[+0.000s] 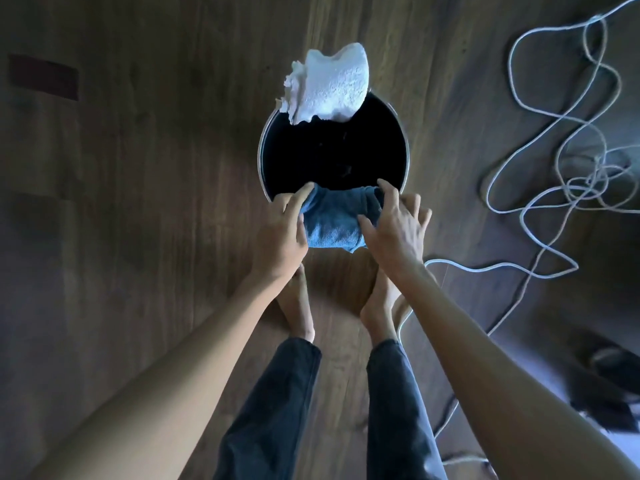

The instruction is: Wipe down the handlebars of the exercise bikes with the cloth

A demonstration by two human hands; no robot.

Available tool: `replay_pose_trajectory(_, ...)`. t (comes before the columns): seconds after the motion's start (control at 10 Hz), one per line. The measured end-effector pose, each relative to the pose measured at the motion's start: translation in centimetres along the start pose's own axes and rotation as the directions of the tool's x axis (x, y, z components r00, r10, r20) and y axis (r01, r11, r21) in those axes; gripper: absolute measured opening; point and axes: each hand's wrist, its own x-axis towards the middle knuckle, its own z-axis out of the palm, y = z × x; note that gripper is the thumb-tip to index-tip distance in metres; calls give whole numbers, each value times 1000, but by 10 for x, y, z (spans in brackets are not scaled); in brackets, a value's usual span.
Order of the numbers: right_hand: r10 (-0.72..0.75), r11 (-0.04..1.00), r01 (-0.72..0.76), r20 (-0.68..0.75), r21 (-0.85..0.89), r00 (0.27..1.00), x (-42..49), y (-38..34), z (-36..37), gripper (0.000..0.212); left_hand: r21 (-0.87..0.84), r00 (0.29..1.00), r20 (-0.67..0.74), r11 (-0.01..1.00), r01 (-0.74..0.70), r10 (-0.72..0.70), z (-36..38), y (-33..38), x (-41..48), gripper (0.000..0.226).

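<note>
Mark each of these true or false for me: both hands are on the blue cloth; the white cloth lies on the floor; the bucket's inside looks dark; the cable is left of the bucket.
1. Both the left hand and right hand grip the blue cloth. True.
2. The white cloth lies on the floor. False: it hangs over the bucket's far rim.
3. The bucket's inside looks dark. True.
4. The white cable is left of the bucket. False: it sprawls to its right.
</note>
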Motion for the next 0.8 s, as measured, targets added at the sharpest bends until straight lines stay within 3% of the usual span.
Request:
replay_pose_trajectory(0.1, -150, 986, 144, -70, -83, 986, -4, 5, 2, 67, 188, 999, 12, 981, -42, 40, 0, -4, -7, 53)
replay_pose_trajectory(0.2, -434, 888, 416, -59, -196, 899, -2, 14, 3, 50, 394, 978, 133, 897, -199, 159, 1, -17, -8, 36)
replay_pose_trajectory(0.3, -547, 792, 543, 69, -280, 834, 6, 27, 5, 43, 401, 943, 249, 862, -309, 222, 1, -28, -7, 40)
replay_pose_trajectory(0.4, -530, 773, 551, 158, -315, 833, 7, 26, 5, 49, 396, 916, 310, 842, -368, 255, -1, -33, -5, 43)
replay_pose_trajectory(0.5, -487, 796, 525, 197, -302, 851, 2, 17, -1, 54, 354, 922, 321, 875, -330, 218, -5, -29, -3, 46)
replay_pose_trajectory(0.6, -477, 847, 483, 85, -223, 875, -10, 4, -15, 51, 278, 968, 199, 938, -208, 155, -18, -15, -8, 44)
replay_pose_trajectory(0.7, -395, 919, 393, -73, -43, 916, -27, -25, -53, 37, 71, 994, -45, 993, -93, 97, -47, 15, -3, 30)
replay_pose_trajectory(0.8, -369, 881, 419, -237, 218, 899, -78, -69, -107, 19, -337, 963, -230, 940, 58, -142, -94, 57, -26, 23)
